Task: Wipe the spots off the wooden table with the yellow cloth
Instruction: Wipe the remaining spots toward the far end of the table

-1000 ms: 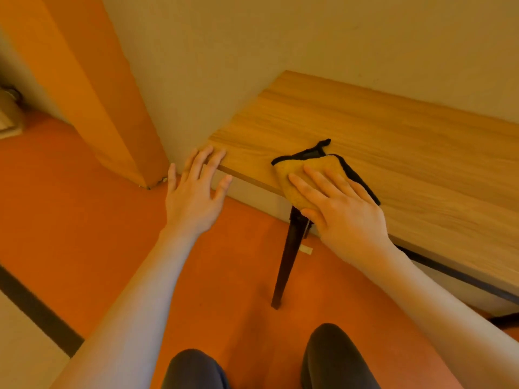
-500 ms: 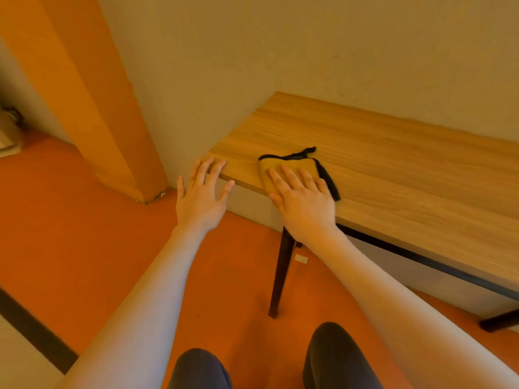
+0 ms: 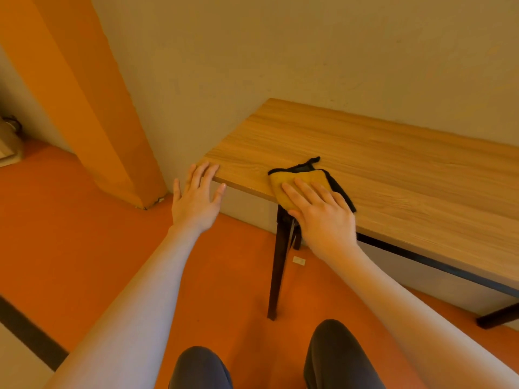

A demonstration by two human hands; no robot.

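knees at bottom, orange floor below. right hand flat, fingers straight – pressing yellow cloth onto near-left corner of wooden counter. left hand spread wide, fingertips on counter's left corner edge – holding nothing. wall behind

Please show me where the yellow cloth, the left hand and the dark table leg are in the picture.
yellow cloth (image 3: 283,182): head view, on its bare yellow part beyond the fingertips.
left hand (image 3: 195,202): head view, on the back of the hand.
dark table leg (image 3: 278,262): head view, about halfway down the leg.
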